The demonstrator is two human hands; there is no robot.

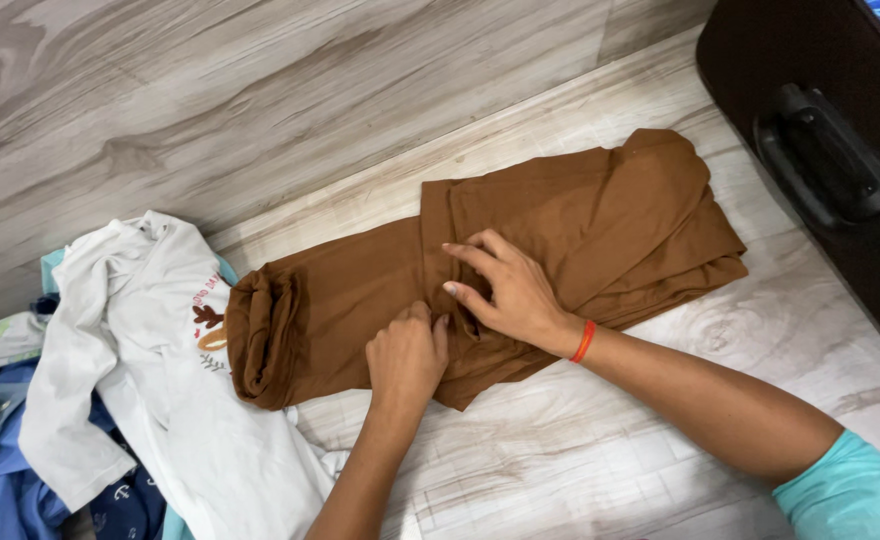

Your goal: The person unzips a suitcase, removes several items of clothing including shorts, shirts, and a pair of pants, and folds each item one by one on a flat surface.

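A brown garment point(580, 215) lies folded in a long strip on the pale wood-grain floor, its left end rolled up. My left hand point(407, 355) is bunched on the garment's near edge at the middle, fingers curled into the cloth. Beside it, my right hand point(508, 290) presses flat on the fabric, fingers spread and pointing left; a red band circles that wrist. The two hands touch at the fingertips.
A white printed shirt point(150, 350) lies over a heap of blue and teal clothes point(0, 440) at the left. A dark suitcase point(830, 150) with a handle stands at the upper right. A grey wood-grain wall panel point(210, 90) runs along the back.
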